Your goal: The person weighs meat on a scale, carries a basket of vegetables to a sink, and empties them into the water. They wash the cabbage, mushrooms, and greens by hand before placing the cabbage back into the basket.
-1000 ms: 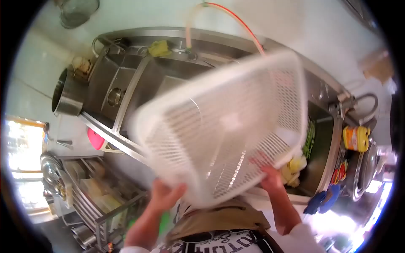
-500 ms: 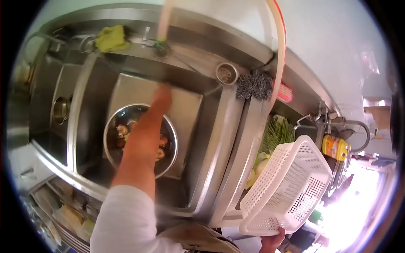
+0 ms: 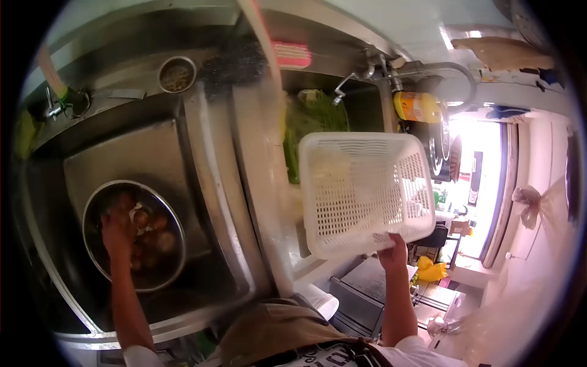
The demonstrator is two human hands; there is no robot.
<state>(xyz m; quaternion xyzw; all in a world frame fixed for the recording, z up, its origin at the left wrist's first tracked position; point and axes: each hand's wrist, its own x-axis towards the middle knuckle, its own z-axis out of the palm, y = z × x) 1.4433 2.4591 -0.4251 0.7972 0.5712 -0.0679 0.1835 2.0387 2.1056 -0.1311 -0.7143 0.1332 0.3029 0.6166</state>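
Note:
A white perforated plastic basket [image 3: 354,208] is tilted with its open side toward me. My right hand [image 3: 393,251] is closed on its near rim, at the lower right. In the left sink stands a round metal bowl [image 3: 182,244], holding brown and pale mushrooms [image 3: 158,235]. My left hand [image 3: 119,227] reaches down into the bowl at its left side, against the mushrooms. Blur and shadow hide how its fingers are set, and whether they hold anything is not clear.
Green vegetables [image 3: 318,116] lie in the right sink, partly behind the basket. A small metal cup [image 3: 177,74], dark steel wool [image 3: 232,70] and a pink-edged brush [image 3: 292,55] sit along the back ledge. A yellow bottle [image 3: 416,107] stands by the right tap.
My view has turned to the right. The left hand has come from above the bowl's far side down into the bowl. The basket has tipped, and my right hand still holds its rim.

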